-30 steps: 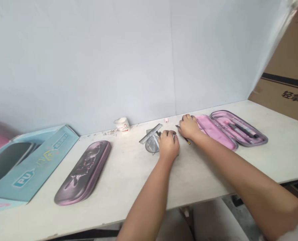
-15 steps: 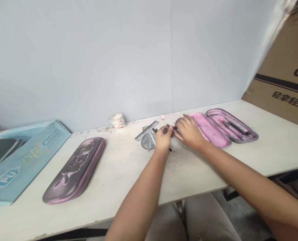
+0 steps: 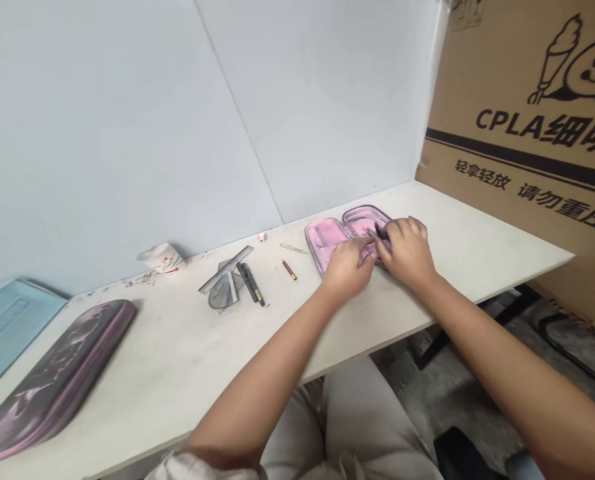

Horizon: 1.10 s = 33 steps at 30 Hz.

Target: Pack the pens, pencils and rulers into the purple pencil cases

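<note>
Well, pink case (image 3: 327, 235) w/ blk pen (image 3: 379, 231)

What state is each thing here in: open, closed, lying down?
Pink pencil case, open
Dark pencil case, closed
Paper cup, rim bent
Pencil, lying flat
Black pens, lying side by side
Ruler, lying across the protractor
Left hand, at the open case, grip unclear
Right hand, likewise

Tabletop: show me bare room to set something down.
Two patches on the table: along the front, between the closed case and the ruler; at the right end, between the right hand and the cardboard box. Crowded: around the open pink case, beside the left hand, and around the pens.
</note>
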Available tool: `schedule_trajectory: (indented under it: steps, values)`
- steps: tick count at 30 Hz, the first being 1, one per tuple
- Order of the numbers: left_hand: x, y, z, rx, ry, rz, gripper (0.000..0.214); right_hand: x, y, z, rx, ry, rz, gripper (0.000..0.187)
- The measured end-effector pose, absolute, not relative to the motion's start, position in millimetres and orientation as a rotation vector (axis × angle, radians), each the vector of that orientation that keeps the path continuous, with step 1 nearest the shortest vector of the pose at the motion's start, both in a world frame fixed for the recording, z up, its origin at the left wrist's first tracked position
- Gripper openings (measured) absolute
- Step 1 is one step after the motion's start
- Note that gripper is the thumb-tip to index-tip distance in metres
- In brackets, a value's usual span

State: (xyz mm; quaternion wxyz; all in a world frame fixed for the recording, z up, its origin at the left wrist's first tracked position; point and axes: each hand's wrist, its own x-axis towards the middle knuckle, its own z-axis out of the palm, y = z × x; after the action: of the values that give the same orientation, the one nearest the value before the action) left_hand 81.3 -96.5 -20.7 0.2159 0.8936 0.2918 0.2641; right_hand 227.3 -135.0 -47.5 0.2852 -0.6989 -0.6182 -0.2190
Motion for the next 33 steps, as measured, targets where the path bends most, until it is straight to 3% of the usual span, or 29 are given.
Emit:
schedule_trajectory:
  steps: [5,14,24,33]
  values:
    - [111,-104,-41,2.821,0.973,0.546,0.04,247,-137,-64,-2.124,-1.488,-0.448,0.035]
    - [89,-108,-45,2.809,0.863,0.607,0.038,249,-141,-66,-2.106,-1.525,-0.487,0.035]
    - [-31,-99,-33,2.602,1.137,0.814,0.031,233,-147,-64,-2.106,-1.601,-0.64,0.035]
    - [-122,-74,-39,2.482,1.421,0.94,0.029,105,-116,-33,-1.836,-2.005,-0.503,0.032]
